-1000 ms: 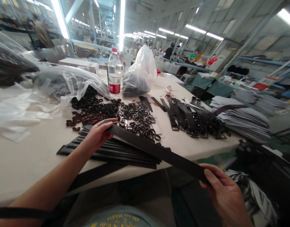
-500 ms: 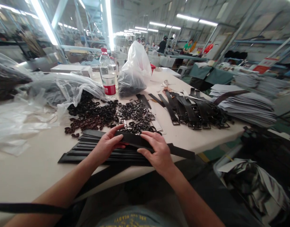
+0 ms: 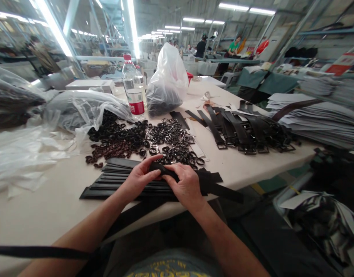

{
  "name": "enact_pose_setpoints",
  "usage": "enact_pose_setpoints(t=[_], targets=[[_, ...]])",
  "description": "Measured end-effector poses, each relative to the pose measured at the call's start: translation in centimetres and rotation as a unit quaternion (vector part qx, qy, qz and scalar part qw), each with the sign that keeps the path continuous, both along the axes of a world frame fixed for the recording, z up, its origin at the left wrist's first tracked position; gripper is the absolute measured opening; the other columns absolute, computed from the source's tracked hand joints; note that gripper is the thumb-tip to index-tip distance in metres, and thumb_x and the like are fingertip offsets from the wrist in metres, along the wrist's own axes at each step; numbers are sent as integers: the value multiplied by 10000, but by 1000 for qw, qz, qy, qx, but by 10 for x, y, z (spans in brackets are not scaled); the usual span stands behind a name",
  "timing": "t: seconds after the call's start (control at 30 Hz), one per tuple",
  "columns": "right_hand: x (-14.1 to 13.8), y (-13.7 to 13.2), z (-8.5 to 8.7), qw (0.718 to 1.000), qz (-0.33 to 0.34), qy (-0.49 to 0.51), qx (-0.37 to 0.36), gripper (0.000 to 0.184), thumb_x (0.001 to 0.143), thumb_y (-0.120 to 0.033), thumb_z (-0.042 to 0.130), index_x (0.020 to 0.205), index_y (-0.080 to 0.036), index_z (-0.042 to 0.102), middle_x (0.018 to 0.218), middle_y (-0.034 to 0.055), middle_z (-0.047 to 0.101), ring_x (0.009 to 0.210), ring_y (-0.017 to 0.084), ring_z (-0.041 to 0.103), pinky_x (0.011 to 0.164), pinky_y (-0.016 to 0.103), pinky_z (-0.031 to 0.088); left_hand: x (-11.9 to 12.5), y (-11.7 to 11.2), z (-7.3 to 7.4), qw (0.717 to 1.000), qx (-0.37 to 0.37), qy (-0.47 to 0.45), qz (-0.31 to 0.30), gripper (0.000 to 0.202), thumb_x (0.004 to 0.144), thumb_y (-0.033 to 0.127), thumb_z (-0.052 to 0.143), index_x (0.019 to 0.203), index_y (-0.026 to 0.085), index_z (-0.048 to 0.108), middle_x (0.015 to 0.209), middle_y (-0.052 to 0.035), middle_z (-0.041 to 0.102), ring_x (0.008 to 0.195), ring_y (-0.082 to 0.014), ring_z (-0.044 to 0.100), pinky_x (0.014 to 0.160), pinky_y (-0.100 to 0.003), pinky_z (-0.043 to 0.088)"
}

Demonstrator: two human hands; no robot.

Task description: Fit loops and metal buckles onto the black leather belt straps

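Both hands are closed on a black strap (image 3: 163,169) that looks like leather, with its near section curved between them. My left hand (image 3: 142,177) pinches it between thumb and fingers. Close beside it, my right hand (image 3: 186,185) grips the same strap, its thumb pressed against the underside. Beneath the hands lies a fanned stack of black straps (image 3: 113,181) on the table. Just beyond are a heap of metal buckles (image 3: 172,132), a pile of black loops (image 3: 127,134) and smaller brown loops (image 3: 106,152). Fingers hide part of the held strap.
A water bottle (image 3: 135,103) and a tied plastic bag (image 3: 166,88) stand behind the heaps. Straps with buckles (image 3: 237,129) lie to the right on the table (image 3: 49,215), before a stack of grey sheets (image 3: 315,119). Clear plastic (image 3: 29,157) covers the left. People work far off.
My hands have drawn closer together on the strap, which is now bent where it lay nearly flat before. The view has shifted slightly, moving the tabletop things rightward.
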State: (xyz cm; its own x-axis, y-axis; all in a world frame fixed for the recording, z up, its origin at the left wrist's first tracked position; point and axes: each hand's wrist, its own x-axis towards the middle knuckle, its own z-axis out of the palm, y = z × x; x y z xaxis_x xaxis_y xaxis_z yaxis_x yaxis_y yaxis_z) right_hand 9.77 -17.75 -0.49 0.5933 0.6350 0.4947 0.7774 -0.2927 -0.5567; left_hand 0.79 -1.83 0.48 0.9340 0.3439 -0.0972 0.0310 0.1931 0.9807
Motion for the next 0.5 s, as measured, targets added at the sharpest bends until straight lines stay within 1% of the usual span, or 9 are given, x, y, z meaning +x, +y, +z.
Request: enact_pose_setpoints(t=[0.07, 0.13, 0.2, 0.27, 0.3, 0.37, 0.5], targets=[[-1, -3, -1, 1000, -3, -17, -12, 99, 898, -232, 664, 985, -218, 710, 922, 39, 747, 865, 204, 676, 825, 326, 478, 0, 0, 1, 997, 81, -7, -1, 468, 738, 304, 794, 1188, 212, 704, 927, -43, 717, 818, -171, 645, 785, -289, 553], [-1, -7, -1, 999, -7, -39, -23, 57, 907, -223, 652, 930, -210, 703, 876, 35, 736, 828, 200, 664, 791, 315, 457, 0, 0, 0, 979, 200, -31, 13, 314, 741, 290, 786, 1048, 224, 767, 969, -63, 722, 882, -204, 655, 819, -312, 543], [-3, -10, 0, 997, -14, -59, -42, 59, 909, -220, 644, 875, -202, 689, 829, 35, 721, 791, 199, 648, 757, 310, 435, -1, -1, -1, 943, 324, -72, 24, 170, 769, 272, 760, 932, 247, 799, 1039, -79, 714, 957, -225, 657, 870, -334, 528], [-5, -13, 2, 995, -19, -75, -58, 67, 901, -210, 643, 843, -197, 674, 795, 32, 705, 762, 196, 631, 734, 307, 415, -2, -2, -3, 904, 412, -115, 16, 125, 813, 258, 721, 905, 270, 805, 1067, -85, 713, 971, -224, 662, 885, -345, 519], [-7, -15, 3, 995, -20, -80, -61, 71, 895, -200, 641, 830, -197, 667, 778, 28, 697, 749, 193, 624, 724, 305, 407, -2, -2, -4, 889, 439, -133, 11, 129, 834, 254, 702, 910, 276, 804, 1048, -86, 718, 952, -219, 667, 873, -346, 519], [-10, -18, 5, 995, -18, -78, -55, 79, 882, -175, 638, 810, -199, 659, 764, 22, 690, 736, 188, 617, 712, 300, 396, -4, -4, -4, 870, 466, -162, 1, 134, 856, 243, 683, 916, 276, 798, 992, -85, 729, 927, -213, 669, 854, -346, 519], [-17, -24, 9, 997, -8, -56, -55, 71, 870, -160, 640, 829, -210, 669, 788, 17, 703, 740, 187, 622, 712, 293, 397, -4, -8, 0, 857, 471, -209, -21, 122, 870, 215, 667, 892, 256, 779, 903, -79, 730, 911, -207, 664, 870, -354, 516]])
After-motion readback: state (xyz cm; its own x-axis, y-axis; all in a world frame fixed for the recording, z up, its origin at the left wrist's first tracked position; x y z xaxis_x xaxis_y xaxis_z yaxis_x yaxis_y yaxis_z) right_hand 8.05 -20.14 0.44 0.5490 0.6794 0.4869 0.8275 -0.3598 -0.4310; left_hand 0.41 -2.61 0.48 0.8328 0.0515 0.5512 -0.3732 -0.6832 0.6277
